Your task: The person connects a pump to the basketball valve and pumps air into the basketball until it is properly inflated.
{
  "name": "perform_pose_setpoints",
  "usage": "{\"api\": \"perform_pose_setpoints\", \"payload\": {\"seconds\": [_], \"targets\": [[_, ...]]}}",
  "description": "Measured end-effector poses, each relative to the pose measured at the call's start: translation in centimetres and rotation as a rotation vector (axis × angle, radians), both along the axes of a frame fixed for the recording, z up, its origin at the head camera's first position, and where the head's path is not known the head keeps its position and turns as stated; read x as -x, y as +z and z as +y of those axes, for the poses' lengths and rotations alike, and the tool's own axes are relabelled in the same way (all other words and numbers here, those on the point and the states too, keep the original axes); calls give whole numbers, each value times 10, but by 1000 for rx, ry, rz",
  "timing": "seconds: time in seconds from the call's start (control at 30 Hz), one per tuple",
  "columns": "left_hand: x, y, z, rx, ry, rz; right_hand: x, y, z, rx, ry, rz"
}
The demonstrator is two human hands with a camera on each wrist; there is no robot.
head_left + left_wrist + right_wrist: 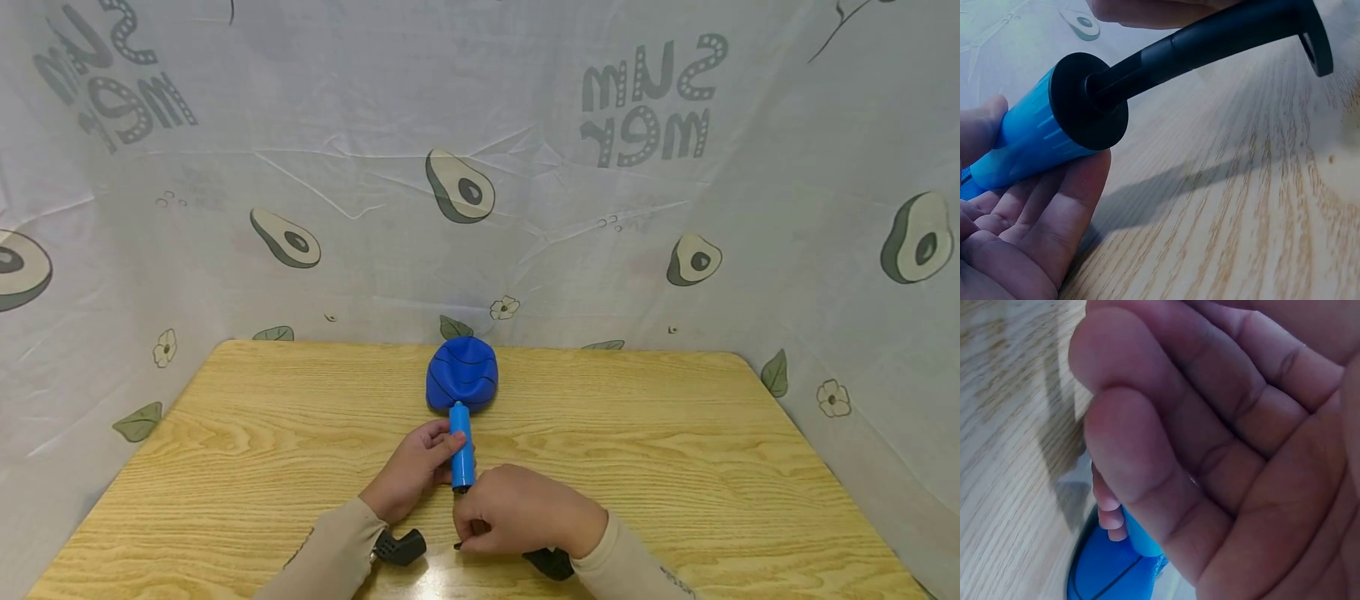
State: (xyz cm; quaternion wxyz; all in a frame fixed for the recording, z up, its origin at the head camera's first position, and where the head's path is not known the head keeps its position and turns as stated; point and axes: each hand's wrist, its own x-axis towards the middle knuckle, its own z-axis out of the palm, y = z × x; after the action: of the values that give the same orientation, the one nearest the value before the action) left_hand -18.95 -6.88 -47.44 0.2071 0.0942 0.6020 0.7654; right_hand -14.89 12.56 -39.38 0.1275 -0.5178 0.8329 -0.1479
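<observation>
A blue hand pump (462, 450) with a black end cap (1088, 103) points away from me, its tip against a dented blue ball (461, 375) with black lines. My left hand (415, 468) holds the pump's barrel, thumb on top and fingers beneath. From the cap, the black plunger rod (1210, 53) is drawn well out, ending in a flat handle (1317, 40). My right hand (517, 512) has curled fingers at this handle, whose dark tip shows by the thumb in the head view. In the right wrist view the fingers (1141, 444) hide the handle.
A wood-grain table (300, 392) lies under everything. Behind it and at both sides hangs a pale curtain (360, 250) printed with avocados and leaves. Black wrist devices (401, 547) sit at both sleeves.
</observation>
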Motion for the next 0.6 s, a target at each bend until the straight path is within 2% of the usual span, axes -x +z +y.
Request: {"api": "perform_pose_setpoints", "payload": {"seconds": [0.3, 0.6], "targets": [[0, 0, 1, 4, 14, -19, 0, -1, -1, 29, -26, 41], [-1, 2, 0, 2, 6, -30, 5, -1, 2, 96, -170, 104]]}}
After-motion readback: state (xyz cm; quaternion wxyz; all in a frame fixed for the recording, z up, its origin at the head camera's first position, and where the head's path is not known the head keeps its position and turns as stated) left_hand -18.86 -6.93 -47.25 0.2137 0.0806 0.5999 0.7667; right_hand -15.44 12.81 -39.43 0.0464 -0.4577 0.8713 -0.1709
